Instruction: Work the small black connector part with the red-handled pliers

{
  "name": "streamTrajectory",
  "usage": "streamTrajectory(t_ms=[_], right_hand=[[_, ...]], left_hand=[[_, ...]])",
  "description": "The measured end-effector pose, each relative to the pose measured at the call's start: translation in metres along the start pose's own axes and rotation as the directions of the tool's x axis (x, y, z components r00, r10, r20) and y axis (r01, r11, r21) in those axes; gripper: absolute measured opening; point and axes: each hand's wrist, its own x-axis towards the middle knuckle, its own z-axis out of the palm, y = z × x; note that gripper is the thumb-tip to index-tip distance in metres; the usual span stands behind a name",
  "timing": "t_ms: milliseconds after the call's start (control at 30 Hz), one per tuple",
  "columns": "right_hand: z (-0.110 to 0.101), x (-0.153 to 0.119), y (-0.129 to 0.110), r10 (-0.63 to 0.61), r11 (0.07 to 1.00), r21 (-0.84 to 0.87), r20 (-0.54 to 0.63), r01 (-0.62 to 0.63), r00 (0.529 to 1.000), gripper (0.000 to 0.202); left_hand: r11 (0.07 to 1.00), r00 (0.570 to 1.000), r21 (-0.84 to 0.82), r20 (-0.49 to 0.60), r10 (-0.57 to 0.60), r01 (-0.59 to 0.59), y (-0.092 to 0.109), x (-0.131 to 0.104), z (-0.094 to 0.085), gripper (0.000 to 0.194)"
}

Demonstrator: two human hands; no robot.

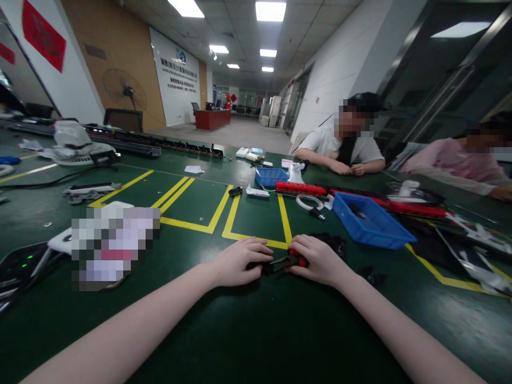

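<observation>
My right hand is closed around a hand tool with a red-and-black handle. Its thin metal end points left, toward my other hand; the exact kind of tool is unclear. Just across from it, my left hand has its fingers curled around a small dark part, mostly hidden under the fingers. The two hands are apart, low over the green table, with the tool's end between them. A crumpled black item lies just beyond my right hand, and another dark piece sits by the right forearm.
Right of centre stands a blue bin with a dark item inside; a smaller blue tray lies farther back. Red strips run behind the bin. Phone-like devices lie at left. Two people sit at the right side.
</observation>
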Motion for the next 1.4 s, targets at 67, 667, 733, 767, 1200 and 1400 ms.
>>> streamTrajectory(t_ms=[67, 667, 733, 767, 1200, 1400], right_hand=[[-0.003, -0.007, -0.001, 0.029, 1.000, 0.008, 0.005, -0.029, 1.000, 0.037], [-0.013, -0.057, 0.004, 0.299, 0.953, -0.056, 0.007, -0.298, 0.954, 0.059], [-0.013, -0.057, 0.001, 0.308, 0.950, -0.056, 0.000, -0.307, 0.952, 0.051], [-0.014, -0.057, -0.001, 0.312, 0.949, -0.056, -0.005, -0.312, 0.950, 0.047], [-0.008, -0.075, -0.026, 0.338, 0.937, -0.053, -0.116, -0.346, 0.934, 0.044], [-0.005, -0.083, -0.030, 0.420, 0.903, -0.001, -0.214, -0.430, 0.882, 0.046]], left_hand=[[1.000, 1.000, 0.001, 0.002, -0.010, 0.010, 0.001, 0.000, -0.001, 0.041], [0.996, 0.997, -0.070, -0.052, -0.057, 0.053, 0.001, -0.002, 0.000, 0.038], [0.993, 0.996, -0.101, -0.044, -0.071, 0.067, 0.002, -0.002, 0.000, 0.037], [0.991, 0.996, -0.116, -0.039, -0.077, 0.072, 0.003, -0.002, -0.001, 0.036], [0.979, 0.993, -0.180, -0.048, -0.104, 0.094, 0.001, -0.001, 0.000, 0.021], [0.990, 0.993, -0.112, -0.067, -0.097, 0.089, 0.002, 0.000, -0.001, 0.023]])
